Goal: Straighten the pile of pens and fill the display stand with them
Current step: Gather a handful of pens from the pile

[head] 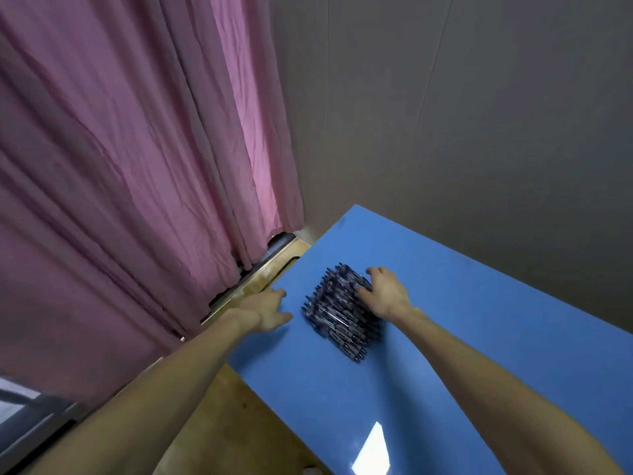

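Dark pens lie heaped on the table; right hand rests flat on them, left hand open beside

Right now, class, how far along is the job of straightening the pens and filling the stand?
Done: nothing looks finished; no display stand is in view. In hand: the right hand rests on the pile of pens, which lies roughly bunched on the blue table, while the left hand rests flat on the table beside the pile, not touching it. Left: squaring the pile and filling the stand.

Dim room, backlit curtain, glare patch on table, wide-angle warp
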